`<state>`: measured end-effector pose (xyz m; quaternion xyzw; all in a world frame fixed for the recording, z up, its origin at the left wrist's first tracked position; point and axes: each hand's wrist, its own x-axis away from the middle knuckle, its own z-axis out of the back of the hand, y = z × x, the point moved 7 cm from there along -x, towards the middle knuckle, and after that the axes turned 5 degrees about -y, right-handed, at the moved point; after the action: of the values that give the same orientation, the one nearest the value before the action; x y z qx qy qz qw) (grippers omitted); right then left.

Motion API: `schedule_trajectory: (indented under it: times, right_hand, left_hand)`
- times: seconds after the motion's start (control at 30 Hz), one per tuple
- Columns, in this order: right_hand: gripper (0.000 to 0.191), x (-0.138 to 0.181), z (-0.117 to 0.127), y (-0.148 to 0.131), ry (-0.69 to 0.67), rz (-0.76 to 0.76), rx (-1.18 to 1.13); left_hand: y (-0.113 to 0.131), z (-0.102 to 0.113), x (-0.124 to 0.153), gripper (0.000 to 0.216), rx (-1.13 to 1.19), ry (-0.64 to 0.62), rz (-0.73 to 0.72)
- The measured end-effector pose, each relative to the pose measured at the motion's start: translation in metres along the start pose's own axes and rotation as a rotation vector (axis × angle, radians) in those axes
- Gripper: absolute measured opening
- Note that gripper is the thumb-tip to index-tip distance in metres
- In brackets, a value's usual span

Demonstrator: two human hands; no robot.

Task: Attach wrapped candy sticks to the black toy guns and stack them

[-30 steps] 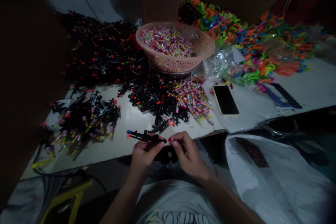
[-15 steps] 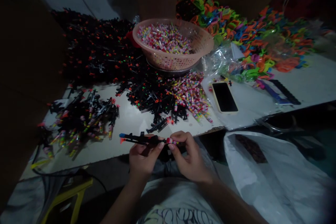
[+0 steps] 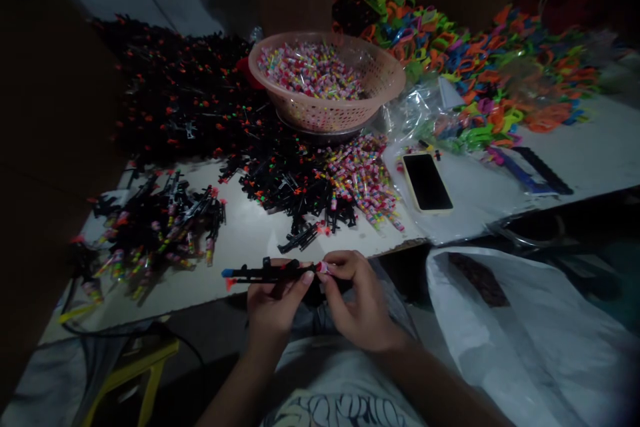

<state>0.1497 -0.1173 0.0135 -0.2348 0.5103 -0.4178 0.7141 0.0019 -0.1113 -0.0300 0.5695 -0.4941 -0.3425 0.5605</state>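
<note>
My left hand (image 3: 274,303) grips a small black toy gun (image 3: 260,273) with a blue and orange muzzle tip pointing left, held level above the table's near edge. My right hand (image 3: 356,300) pinches a small colourful candy tube (image 3: 324,268) against the gun's rear end. Both hands meet just in front of my chest. A loose pile of black toy guns (image 3: 295,190) and candy tubes (image 3: 363,180) lies on the white table (image 3: 245,230) beyond my hands.
A pink basket (image 3: 327,83) of candy tubes stands at the back. Finished guns with tubes are heaped at left (image 3: 155,227). A phone (image 3: 427,182) lies right of centre, bright plastic pieces (image 3: 480,73) behind it, a white bag (image 3: 505,333) at lower right.
The toy gun has shifted slightly left and levelled out in my left hand, while my right hand keeps the candy tube at its rear end.
</note>
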Motion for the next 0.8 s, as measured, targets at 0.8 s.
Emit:
schedule_trajectory:
  times: [0.8]
  right_hand:
    - [0.009, 0.0, -0.02, 0.023, -0.292, 0.152, 0.276]
  left_hand:
    - [-0.039, -0.01, -0.005, 0.038, 0.158, -0.158, 0.383]
